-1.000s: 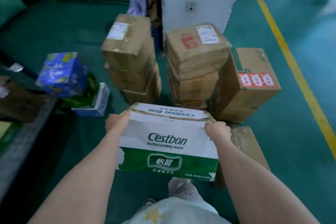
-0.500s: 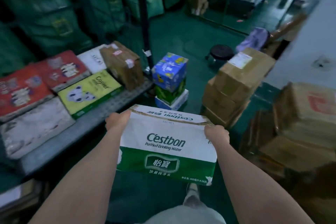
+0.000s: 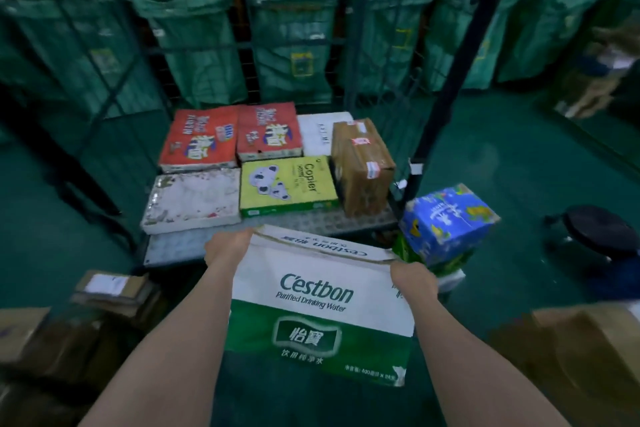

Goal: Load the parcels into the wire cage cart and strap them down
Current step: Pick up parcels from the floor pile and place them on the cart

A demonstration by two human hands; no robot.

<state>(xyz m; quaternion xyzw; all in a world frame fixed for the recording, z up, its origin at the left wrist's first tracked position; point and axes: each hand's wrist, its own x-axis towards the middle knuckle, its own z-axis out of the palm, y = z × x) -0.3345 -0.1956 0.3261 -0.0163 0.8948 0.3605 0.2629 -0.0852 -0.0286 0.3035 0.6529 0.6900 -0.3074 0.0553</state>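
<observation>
I carry a white-and-green Cestbon water carton (image 3: 320,305) in front of my body. My left hand (image 3: 227,248) grips its upper left edge and my right hand (image 3: 414,279) grips its upper right edge. Straight ahead stands the wire cage cart (image 3: 194,244), its metal deck just beyond the carton. On the deck lie two red boxes (image 3: 201,139), a yellow copier-paper box (image 3: 287,187), a flat white box (image 3: 194,199), a white parcel (image 3: 320,132) and a taped brown carton (image 3: 362,163).
A blue printed box (image 3: 446,218) sits on green and white boxes right of the cart. Green sacks (image 3: 294,42) hang behind the cage. A black stool (image 3: 595,225) stands at right. Brown cartons lie at lower left (image 3: 110,291) and lower right (image 3: 588,343).
My view has swung left from the stacked brown cartons to face the cage cart. The carton stays held between both hands and is now close to the cart's deck.
</observation>
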